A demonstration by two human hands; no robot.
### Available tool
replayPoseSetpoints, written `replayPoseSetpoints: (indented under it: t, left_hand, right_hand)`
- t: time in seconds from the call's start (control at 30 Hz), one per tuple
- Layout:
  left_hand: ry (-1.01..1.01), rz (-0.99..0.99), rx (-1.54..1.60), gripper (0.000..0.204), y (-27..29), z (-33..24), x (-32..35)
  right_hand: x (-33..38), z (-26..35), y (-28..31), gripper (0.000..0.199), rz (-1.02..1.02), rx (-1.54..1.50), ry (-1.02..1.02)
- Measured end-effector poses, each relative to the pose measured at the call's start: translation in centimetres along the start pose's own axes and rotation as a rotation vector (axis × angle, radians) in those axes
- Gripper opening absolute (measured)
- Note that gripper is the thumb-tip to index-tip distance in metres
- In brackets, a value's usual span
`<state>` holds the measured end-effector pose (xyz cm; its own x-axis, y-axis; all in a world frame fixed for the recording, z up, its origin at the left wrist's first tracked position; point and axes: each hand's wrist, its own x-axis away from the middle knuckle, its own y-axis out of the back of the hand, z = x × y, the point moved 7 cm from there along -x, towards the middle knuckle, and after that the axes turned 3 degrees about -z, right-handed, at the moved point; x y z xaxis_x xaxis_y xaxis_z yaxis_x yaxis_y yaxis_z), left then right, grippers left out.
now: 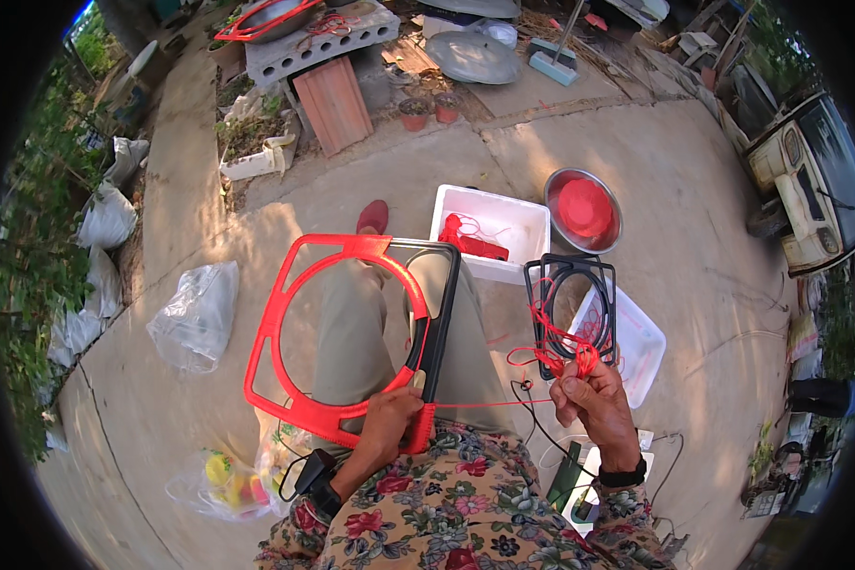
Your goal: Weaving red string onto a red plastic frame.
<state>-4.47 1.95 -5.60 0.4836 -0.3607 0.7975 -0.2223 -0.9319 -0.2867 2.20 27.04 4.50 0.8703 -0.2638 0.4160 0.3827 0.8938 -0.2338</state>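
Over my lap lies a square frame with a large round opening. Red cord or strip covers most of it; its upper right part shows bare black. My left hand grips the lower right corner, fingers closed on the rim. Up at the right, my right hand pinches a loose bundle of red cord. A single strand runs taut from this hand across to the frame's corner. Behind the bundle, another black frame with a round opening rests partly over a white tray.
Ahead stand a white foam box with red cord inside and a metal bowl holding a red round thing. Plastic bags lie at left. A concrete slab bench is at the back, a parked vehicle at far right.
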Motion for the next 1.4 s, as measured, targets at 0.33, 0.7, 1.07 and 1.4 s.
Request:
replayPoseSetpoints:
  t: [0.33,0.7,1.07,1.4]
  left_hand:
    - [-0.192,0.022,-0.032,0.018,0.3,-0.1,0.2]
    - [-0.304,0.055,-0.121,0.016,-0.3,-1.1,0.6]
    - [-0.561,-0.169,-0.072,0.030,0.6,-3.2,2.7]
    - [-0.550,-0.119,-0.037,0.029,0.9,-2.3,1.3]
  right_hand:
    - [-2.8,-1.1,2.5,0.016,-0.114,0.105,0.026]
    - [-8.3,0.7,4.3,0.018,-0.345,0.696,0.206]
    - [-5.8,-4.5,-16.8,0.016,0.462,1.373,0.747]
    - [-5.1,-5.6,-15.2,0.013,0.480,1.155,0.521]
